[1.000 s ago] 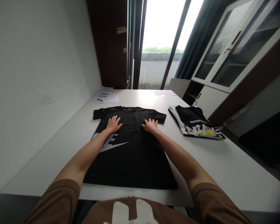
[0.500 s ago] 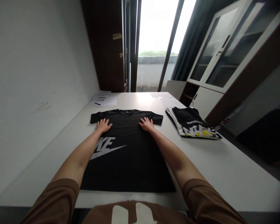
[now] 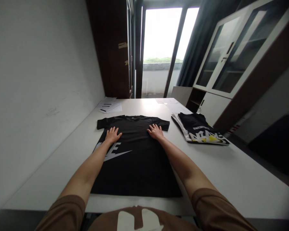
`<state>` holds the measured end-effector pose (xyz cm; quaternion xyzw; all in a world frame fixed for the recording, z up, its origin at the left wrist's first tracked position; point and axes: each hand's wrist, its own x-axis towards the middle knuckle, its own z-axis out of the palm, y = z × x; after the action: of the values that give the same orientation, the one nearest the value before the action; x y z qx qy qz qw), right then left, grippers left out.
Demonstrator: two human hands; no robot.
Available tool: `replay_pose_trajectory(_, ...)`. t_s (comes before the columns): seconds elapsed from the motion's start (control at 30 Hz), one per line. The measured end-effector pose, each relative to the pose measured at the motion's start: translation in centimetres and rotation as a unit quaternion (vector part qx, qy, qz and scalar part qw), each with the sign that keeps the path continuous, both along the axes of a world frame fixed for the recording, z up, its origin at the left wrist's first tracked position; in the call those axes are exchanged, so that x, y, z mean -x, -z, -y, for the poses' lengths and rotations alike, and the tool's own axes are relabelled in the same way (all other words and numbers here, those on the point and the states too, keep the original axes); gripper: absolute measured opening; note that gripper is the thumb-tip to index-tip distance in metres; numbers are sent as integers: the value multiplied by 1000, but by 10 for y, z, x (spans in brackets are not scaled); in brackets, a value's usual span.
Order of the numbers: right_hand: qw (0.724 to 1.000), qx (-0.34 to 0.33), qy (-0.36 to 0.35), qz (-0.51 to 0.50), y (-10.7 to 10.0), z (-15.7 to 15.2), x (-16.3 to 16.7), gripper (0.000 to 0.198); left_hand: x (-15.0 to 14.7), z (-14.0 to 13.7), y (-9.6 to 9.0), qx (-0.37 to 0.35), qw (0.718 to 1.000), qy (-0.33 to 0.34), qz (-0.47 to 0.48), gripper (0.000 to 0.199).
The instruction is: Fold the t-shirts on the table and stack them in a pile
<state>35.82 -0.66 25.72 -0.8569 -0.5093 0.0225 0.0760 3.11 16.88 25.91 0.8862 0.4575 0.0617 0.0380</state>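
A black T-shirt (image 3: 139, 166) with a pale logo lies spread face up, its collar at the far side and its hem toward me. On its upper left, below the sleeve, my left hand (image 3: 113, 135) rests flat with fingers spread. My right hand (image 3: 155, 131) lies palm down on the upper right of the shirt, near the other sleeve, fingers apart. Neither hand grips the cloth. My left forearm covers part of the logo.
The shirt lies on a white table (image 3: 69, 160). To its right sits a stack of folded shirts (image 3: 198, 128). Papers (image 3: 109, 105) lie at the far left corner, by a wall. Beyond the table stand a window and a white cabinet (image 3: 216, 73).
My left hand has slid right and slightly nearer over the shirt. My right hand has shifted a little to the right and nearer. The view has tilted slightly up.
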Motion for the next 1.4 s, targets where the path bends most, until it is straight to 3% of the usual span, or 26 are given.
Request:
replay_pose_trajectory(0.17, 1000, 7, -16, -6, -5, 3, 5, 70, 6, 6, -3, -26, 997, 45, 51, 61)
replay_pose_trajectory(0.3, 997, -7, -82, 7, -5, 10, 25, 72, 6, 21, -8, -45, 992, 88, 73, 51)
replay_pose_trajectory(0.47, 987, -11, -162, -13, 2, 25, 48, 74, 7, 32, -4, -16, 992, 126, 13, 69)
replay_pose_trajectory(1.03, 992, -6, -126, -1, 6, 33, 38, 68, 26, 26, 6, -12, 990, 137, 16, 74)
replay_pose_trajectory(1.4, 996, 1, -89, -9, 5, 35, 16, 67, 39, 18, 8, -4, 995, 103, -5, 80)
